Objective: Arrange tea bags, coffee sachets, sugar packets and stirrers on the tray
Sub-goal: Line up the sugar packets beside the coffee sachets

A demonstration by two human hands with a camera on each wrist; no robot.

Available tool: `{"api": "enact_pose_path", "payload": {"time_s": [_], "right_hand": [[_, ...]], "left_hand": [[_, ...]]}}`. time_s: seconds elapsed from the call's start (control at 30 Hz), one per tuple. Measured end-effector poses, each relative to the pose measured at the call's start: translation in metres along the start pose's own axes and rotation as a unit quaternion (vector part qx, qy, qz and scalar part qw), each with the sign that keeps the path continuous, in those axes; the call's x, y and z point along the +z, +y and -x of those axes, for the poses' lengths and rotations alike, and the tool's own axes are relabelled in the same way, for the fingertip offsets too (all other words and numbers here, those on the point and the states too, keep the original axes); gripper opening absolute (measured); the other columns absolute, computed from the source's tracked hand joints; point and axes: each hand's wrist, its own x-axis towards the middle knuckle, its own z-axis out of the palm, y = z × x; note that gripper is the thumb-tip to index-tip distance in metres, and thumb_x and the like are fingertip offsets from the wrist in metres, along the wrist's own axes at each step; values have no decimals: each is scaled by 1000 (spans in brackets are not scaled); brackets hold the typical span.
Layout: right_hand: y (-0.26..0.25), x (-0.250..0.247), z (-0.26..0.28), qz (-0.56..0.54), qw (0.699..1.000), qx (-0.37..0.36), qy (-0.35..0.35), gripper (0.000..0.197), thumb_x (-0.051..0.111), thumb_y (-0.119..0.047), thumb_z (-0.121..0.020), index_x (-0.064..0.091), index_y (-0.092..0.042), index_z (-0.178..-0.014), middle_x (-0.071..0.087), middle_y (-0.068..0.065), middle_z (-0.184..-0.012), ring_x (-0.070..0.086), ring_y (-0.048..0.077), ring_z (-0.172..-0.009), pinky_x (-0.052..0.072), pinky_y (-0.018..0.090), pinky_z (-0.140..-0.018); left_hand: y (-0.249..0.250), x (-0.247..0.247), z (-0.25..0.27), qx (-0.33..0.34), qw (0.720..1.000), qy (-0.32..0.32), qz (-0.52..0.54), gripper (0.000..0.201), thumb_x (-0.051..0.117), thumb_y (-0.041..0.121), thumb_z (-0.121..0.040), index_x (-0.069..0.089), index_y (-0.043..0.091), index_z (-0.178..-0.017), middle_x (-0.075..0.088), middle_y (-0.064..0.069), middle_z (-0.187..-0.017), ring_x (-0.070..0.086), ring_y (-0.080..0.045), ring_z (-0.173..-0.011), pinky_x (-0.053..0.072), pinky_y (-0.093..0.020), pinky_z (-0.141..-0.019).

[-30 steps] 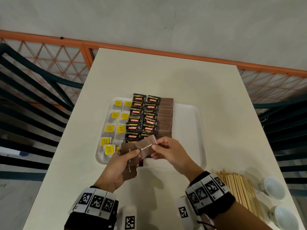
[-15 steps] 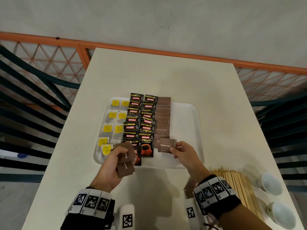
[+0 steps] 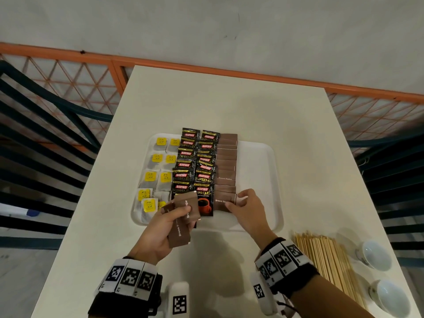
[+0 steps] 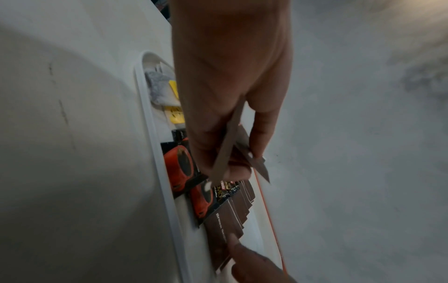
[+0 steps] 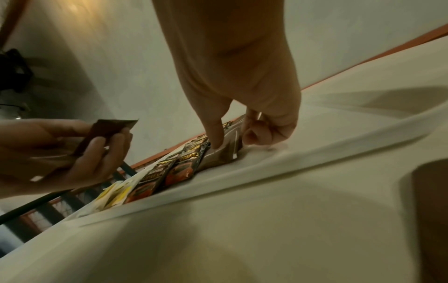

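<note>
Pinching a brown sugar packet flat at the tray's near end, long axis crosswise, the right hand extends the sugar column beside coffee sachets. The left hand grips spare packets; stirrers lie on the worktop.

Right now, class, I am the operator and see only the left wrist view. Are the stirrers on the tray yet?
Observer: No. In the head view the stirrers lie on the table, right of the tray.
Operator: Anything beside them?
Observer: Two white cups stand to their right.
Operator: How are the tea bags laid?
Observer: The tea bags lie in two columns along the tray's left side.
</note>
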Motion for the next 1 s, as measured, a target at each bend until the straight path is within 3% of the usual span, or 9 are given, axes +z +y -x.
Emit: {"api": "enact_pose_path", "payload": {"time_s": [0.1, 0.2, 0.3, 0.4, 0.53, 0.63, 0.77, 0.87, 1.0], "right_hand": [[-10, 5, 10, -6, 999, -42, -4, 23, 62, -30, -86, 47, -18, -99, 59, 3, -89, 55, 14, -76, 38, 11, -58], [-21, 7, 21, -32, 994, -79, 64, 39, 59, -25, -89, 40, -16, -122, 48, 3, -105, 48, 2, -74, 39, 4, -62], [-24, 5, 23, -30, 989, -87, 113, 54, 57, -15, -89, 28, -13, -134, 32, 0, -113, 44, 6, -81, 36, 16, -77], [-16, 5, 19, -21, 995, -46, 86, 42, 58, -16, -89, 36, -11, -125, 41, 4, -112, 45, 12, -89, 36, 15, -72], [-2, 8, 16, 65, 998, 5, 8, 21, 56, -27, -89, 59, -8, -99, 60, 4, -89, 50, 12, -74, 30, 8, -54], [2, 15, 16, 59, 998, 31, -20, 20, 59, -31, -88, 61, -11, -88, 58, -3, -79, 50, 10, -69, 34, 14, -56], [1, 24, 11, 40, 997, 58, -14, 21, 63, -28, -85, 64, -12, -99, 61, -3, -92, 53, 11, -84, 38, 21, -73], [0, 27, 6, 35, 997, 69, -21, 17, 61, -23, -85, 66, -12, -96, 66, 2, -100, 54, 12, -82, 38, 22, -70], [3, 20, 5, 17, 997, 68, -13, 13, 61, -22, -86, 66, -12, -93, 62, -2, -87, 54, 13, -81, 38, 23, -70]], "left_hand": [[-2, 4, -1, 11, 1000, 0, -21, 14, 57, -5, -83, 64, 7, -89, 66, -10, -67, 59, -14, -46, 51, -21, -46], [-5, 7, -2, 16, 999, 5, -31, 16, 58, -4, -83, 65, 9, -89, 68, -7, -64, 59, -15, -47, 50, -21, -45], [-6, 7, -3, 14, 1000, 11, -26, 15, 58, -3, -84, 65, 10, -90, 69, -9, -66, 61, -16, -48, 50, -22, -45], [-4, 5, -2, 15, 1000, 15, -18, 14, 56, -2, -85, 63, 8, -93, 69, -9, -64, 60, -16, -45, 50, -21, -43], [-1, 0, -2, 10, 999, 34, 2, 11, 57, -2, -86, 60, 7, -91, 69, -9, -61, 63, -16, -44, 52, -21, -44], [1, -3, -3, 14, 999, 39, 9, 10, 56, -2, -86, 60, 7, -91, 69, -8, -59, 64, -16, -44, 52, -21, -43], [0, -4, -3, 20, 999, 35, 12, 12, 54, -3, -87, 60, 8, -88, 70, -6, -60, 66, -15, -48, 53, -21, -45], [-2, -4, -1, 20, 999, 33, 10, 13, 54, -3, -87, 60, 9, -87, 70, -6, -60, 65, -15, -48, 52, -20, -45], [-2, -5, 0, 22, 999, 31, -1, 12, 54, -2, -87, 60, 9, -88, 69, -6, -58, 62, -14, -43, 50, -20, -41]]}}
